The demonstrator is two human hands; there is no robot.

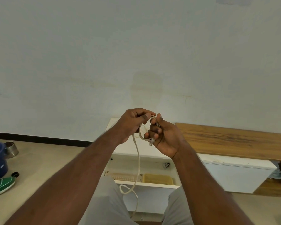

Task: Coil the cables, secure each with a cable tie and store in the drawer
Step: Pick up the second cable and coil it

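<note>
Beige cable (pixel 138 161) hanging vertically, hands (pixel 165 137) coiling

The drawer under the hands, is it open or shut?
Open. The drawer is pulled out toward the person, showing a yellow box inside.
</note>
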